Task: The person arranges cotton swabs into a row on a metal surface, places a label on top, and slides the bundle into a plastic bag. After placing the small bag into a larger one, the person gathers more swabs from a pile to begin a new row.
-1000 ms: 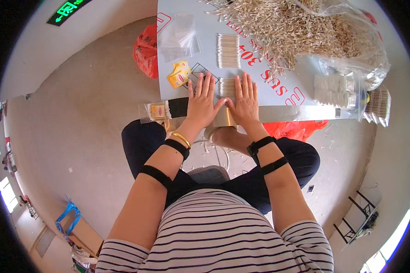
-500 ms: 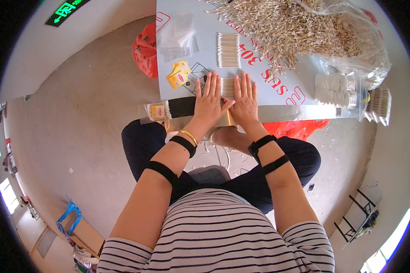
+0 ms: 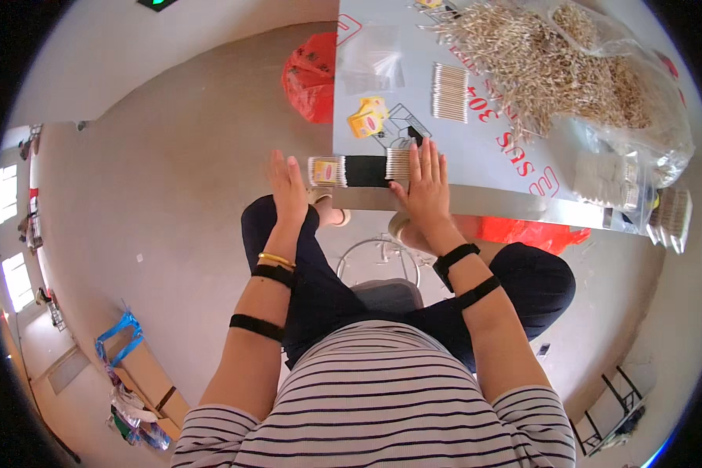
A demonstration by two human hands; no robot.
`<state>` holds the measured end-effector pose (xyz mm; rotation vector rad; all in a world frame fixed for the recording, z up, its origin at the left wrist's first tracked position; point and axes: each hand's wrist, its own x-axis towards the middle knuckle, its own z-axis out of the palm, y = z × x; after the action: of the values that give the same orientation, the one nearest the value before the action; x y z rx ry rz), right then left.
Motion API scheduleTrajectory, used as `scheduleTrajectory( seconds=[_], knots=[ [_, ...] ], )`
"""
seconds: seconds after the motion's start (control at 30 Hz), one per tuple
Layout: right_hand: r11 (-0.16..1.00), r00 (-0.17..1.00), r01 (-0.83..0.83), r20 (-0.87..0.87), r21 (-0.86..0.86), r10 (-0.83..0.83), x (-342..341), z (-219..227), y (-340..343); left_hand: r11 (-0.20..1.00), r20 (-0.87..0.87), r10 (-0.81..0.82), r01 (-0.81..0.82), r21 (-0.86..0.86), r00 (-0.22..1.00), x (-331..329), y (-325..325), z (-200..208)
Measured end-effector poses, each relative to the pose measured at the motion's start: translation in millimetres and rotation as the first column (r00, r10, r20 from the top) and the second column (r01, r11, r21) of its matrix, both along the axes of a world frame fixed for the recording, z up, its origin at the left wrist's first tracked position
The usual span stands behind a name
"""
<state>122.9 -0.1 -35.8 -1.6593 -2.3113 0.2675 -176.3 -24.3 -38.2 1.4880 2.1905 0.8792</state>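
My left hand (image 3: 289,195) is held upright with fingers stretched out, just left of a packet of cotton swabs (image 3: 327,171) with a yellow card in it. The packet sits at the left end of a black strip (image 3: 366,171) along the table's near edge, partly past the corner. At the strip's right end lies a row of cotton swabs (image 3: 398,164). My right hand (image 3: 427,191), fingers extended, rests against that row and covers its right part. Farther back, another neat row of cotton swabs (image 3: 450,93) lies on the table.
Yellow cards (image 3: 367,117) and clear plastic sleeves (image 3: 371,58) lie at the table's left. A big heap of loose cotton swabs (image 3: 522,58) spills from a clear bag at back right. Bundled swabs (image 3: 668,218) sit at the right edge. A red bag (image 3: 308,79) hangs at the left edge.
My left hand has moved left, away from the swab row to beside the packet. The row now lies against the black strip with my right hand at it. The whole view has shifted.
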Motion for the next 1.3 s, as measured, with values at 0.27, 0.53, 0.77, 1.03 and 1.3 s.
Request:
scheduleTrajectory(
  seconds=[0.27, 0.53, 0.77, 1.03, 1.3],
  knots=[
    [0.999, 1.0, -0.025, -0.017, -0.03, 0.025, -57, 6, -17, 0.986, 0.44, 0.166, -0.156, -0.061, 0.882, 19, 12, -30],
    [1.0, 0.999, -0.012, -0.038, -0.024, 0.011, -75, 8, -21, 0.978, 0.698, 0.204, -0.175, -0.113, 0.687, 19, 21, -52],
    [0.999, 0.999, -0.009, -0.048, -0.044, 0.007, -96, 1, -28, 0.959, 0.887, 0.27, -0.186, -0.213, 0.375, 33, 22, -52],
    [0.998, 0.999, 0.029, -0.029, -0.061, -0.031, -107, 1, -29, 0.972, 0.872, 0.227, -0.162, -0.172, 0.434, 27, 22, -49],
    [0.997, 0.997, 0.072, -0.037, -0.039, -0.074, -113, -1, -28, 0.985, 0.828, 0.168, -0.112, -0.128, 0.535, 24, 22, -47]
  ],
)
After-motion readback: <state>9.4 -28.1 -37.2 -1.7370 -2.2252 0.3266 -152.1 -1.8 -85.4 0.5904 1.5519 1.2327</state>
